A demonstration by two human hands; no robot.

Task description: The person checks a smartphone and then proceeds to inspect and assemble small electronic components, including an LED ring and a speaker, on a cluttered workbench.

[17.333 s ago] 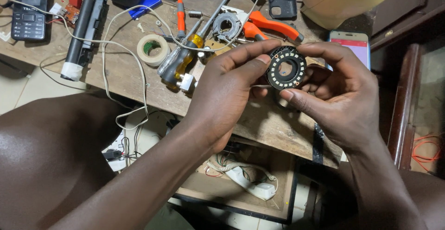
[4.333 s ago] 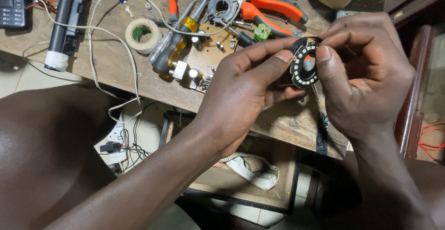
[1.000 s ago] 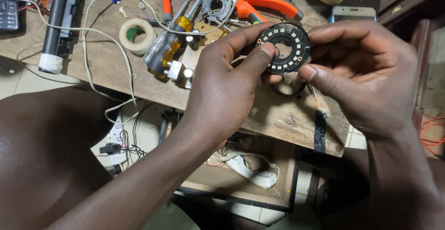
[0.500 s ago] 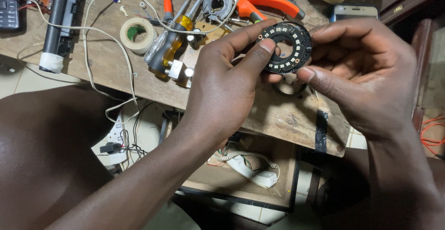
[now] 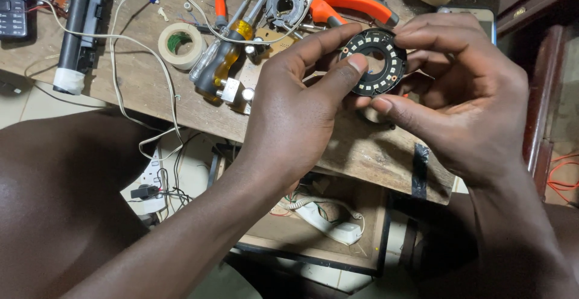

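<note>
A black ring-shaped circuit board (image 5: 386,64) with small square LEDs around its face is held over the wooden workbench (image 5: 362,148). My left hand (image 5: 295,106) pinches its left edge between thumb and forefinger. My right hand (image 5: 464,100) grips its right and lower edge, fingers curled over the top. The ring faces up towards me, its centre hole visible.
On the bench behind lie a roll of tape (image 5: 181,44), a yellow-handled screwdriver (image 5: 226,64), orange-handled pliers (image 5: 350,3), a black tube (image 5: 81,31), white wire (image 5: 120,76) and a phone (image 5: 482,18). Below the bench sit a power strip (image 5: 154,184) and an open drawer (image 5: 325,232).
The ring has shifted slightly up and right between my hands and tilted a little. Both hands keep their grip on it.
</note>
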